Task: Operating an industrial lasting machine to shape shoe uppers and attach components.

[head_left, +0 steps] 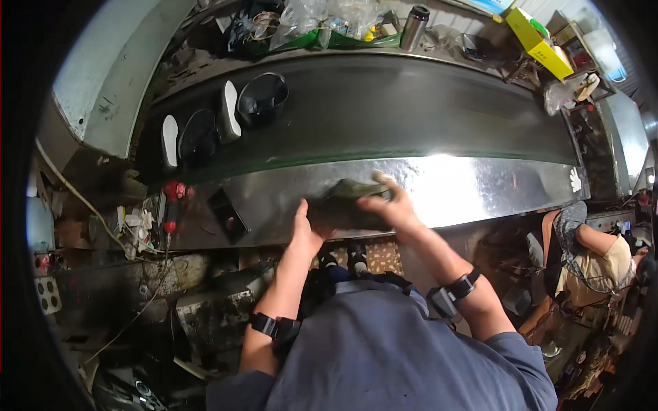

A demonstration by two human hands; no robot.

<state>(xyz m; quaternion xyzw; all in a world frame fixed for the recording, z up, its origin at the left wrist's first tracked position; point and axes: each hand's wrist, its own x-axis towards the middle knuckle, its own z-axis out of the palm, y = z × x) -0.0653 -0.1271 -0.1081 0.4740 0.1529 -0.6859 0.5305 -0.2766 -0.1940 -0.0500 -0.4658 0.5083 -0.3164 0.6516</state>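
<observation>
Between my hands, over the metal ledge, is a dark olive shoe-like item (pixel 353 198), smeared by motion, so its exact kind is unclear. My right hand (pixel 392 204) grips its right end, thumb toward me and fingers over the far side. From the lower left my left hand (pixel 310 229) cups the item, thumb up, its fingers blurred and partly hidden underneath. A black rectangular tray-like piece (pixel 228 216) lies on the ledge left of my left hand. Farther left is a red-and-black power tool (pixel 173 198) with a cord.
Beyond the metal ledge (pixel 493 181) runs a dark belt (pixel 411 103) bearing two white soles (pixel 231 109) and two black rounded pieces (pixel 264 99). A steel flask (pixel 414 29) and a yellow box (pixel 541 44) stand at the back. Another person (pixel 596 257) sits at the right.
</observation>
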